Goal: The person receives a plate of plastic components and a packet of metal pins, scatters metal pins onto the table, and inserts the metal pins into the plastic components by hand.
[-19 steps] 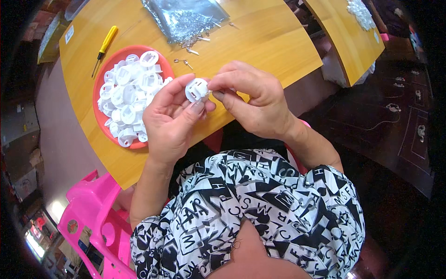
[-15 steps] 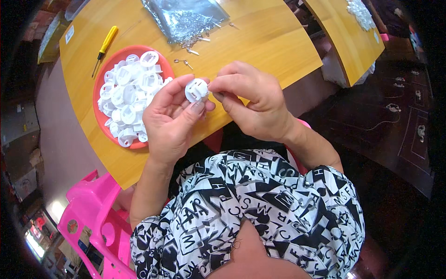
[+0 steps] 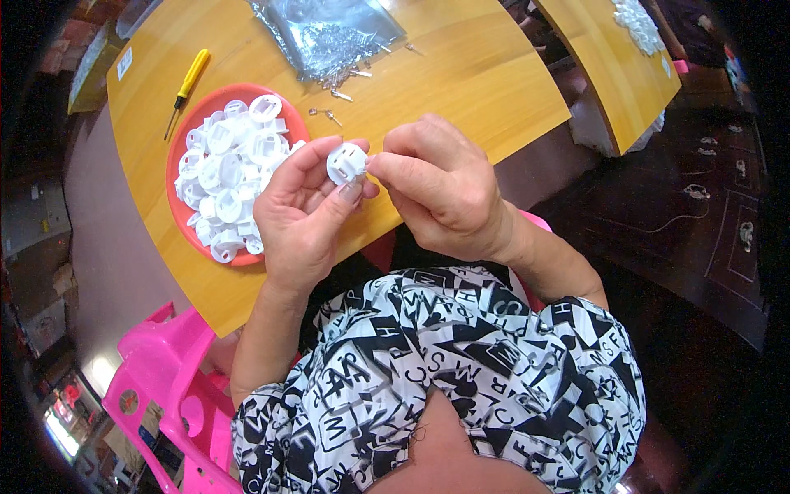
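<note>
Over the table's near edge, my left hand [image 3: 298, 210] is closed round a small white round plastic part [image 3: 346, 163], held between thumb and fingers. Its slotted face is turned up toward me. My right hand [image 3: 448, 188] is closed in a pinch at the part's right side, with thumb and forefinger against it. Whatever lies between those fingertips is too small and hidden to make out. Left of my left hand, a red round tray [image 3: 176, 191] is heaped with similar white plastic parts [image 3: 229, 174].
A clear plastic bag [image 3: 333, 37] of small pieces with thin metal leads lies at the far side of the wooden table [image 3: 461, 74]. Several loose pieces [image 3: 332, 117] lie before it. A yellow-handled screwdriver [image 3: 192, 74] lies beyond the tray. A pink chair [image 3: 164, 354] stands at left.
My right hand has rolled over slightly, its fingers curling in more while staying at the white part's right side. My left hand keeps its hold almost unmoved.
</note>
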### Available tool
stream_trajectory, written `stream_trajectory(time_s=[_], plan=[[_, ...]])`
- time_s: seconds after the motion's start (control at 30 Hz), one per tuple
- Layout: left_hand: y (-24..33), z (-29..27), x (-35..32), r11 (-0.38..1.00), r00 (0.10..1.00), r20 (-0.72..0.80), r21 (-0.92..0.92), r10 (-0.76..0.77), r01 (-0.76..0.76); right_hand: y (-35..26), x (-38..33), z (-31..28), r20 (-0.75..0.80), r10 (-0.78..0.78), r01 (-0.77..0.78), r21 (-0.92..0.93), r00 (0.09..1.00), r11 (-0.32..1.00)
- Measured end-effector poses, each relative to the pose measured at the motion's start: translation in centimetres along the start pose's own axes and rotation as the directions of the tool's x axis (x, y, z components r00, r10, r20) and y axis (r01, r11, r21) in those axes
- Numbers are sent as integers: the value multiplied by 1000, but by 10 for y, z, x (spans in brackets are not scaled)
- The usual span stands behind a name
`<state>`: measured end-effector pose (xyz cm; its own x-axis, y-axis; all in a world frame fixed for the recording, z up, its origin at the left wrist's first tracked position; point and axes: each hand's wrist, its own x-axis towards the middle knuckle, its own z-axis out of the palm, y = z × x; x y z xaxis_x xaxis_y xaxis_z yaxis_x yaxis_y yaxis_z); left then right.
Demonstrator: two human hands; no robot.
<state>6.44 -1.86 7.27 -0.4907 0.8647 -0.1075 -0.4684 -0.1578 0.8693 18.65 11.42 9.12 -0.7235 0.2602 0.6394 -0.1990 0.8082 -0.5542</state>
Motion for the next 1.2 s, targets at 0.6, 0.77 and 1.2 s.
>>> stream_trajectory(time_s=[0.6, 0.77, 1.2], plan=[[-1, -6, -1, 989, 988, 71, 62, 133, -138, 0, 0, -2, 19, -3, 3, 0, 1000, 1000], [-2, -9, -3, 965, 978, 103, 174, 181, -197, -4, 0, -2, 29, 4, -3, -49, 1000, 999], [-2, -4, 0, 993, 994, 109, 118, -9, -4, -7, 0, -8, 51, 187, -190, 62, 981, 980]])
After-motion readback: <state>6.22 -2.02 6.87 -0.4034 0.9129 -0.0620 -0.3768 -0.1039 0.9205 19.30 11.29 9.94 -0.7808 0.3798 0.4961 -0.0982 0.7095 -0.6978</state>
